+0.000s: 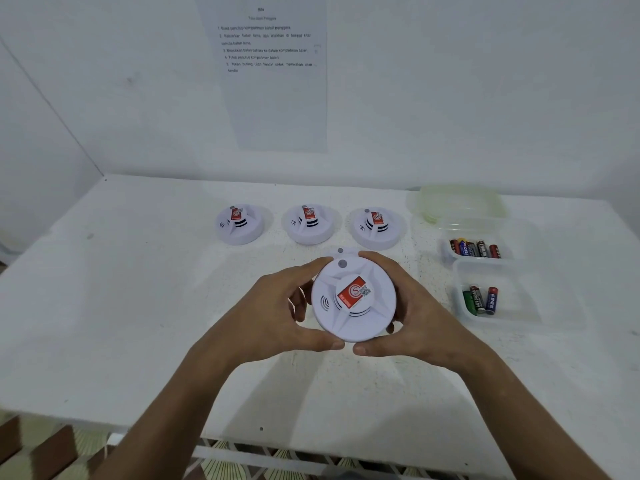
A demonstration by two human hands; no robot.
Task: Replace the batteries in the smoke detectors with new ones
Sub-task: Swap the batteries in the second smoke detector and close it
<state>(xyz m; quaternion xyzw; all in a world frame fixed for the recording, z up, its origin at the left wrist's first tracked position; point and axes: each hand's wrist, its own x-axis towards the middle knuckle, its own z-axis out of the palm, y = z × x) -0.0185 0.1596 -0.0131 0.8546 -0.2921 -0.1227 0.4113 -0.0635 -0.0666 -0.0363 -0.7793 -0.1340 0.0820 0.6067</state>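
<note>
A round white smoke detector (353, 299) with a red sticker on top is held above the table's middle, face up. My left hand (277, 306) grips its left rim and my right hand (419, 313) grips its right rim, thumbs nearly meeting at the front edge. A second white round part (341, 251) peeks out just behind it on the table. Three more detectors stand in a row behind: left (239, 224), middle (309, 223), right (376, 227). Two clear tubs on the right hold batteries: several in the far tub (475, 248), three in the near tub (479, 299).
The white table (138, 306) sits against a white wall with a printed instruction sheet (273, 71). Stacked clear-green lids (460, 202) lie behind the battery tubs. The table's front edge runs below my forearms, with patterned floor beneath.
</note>
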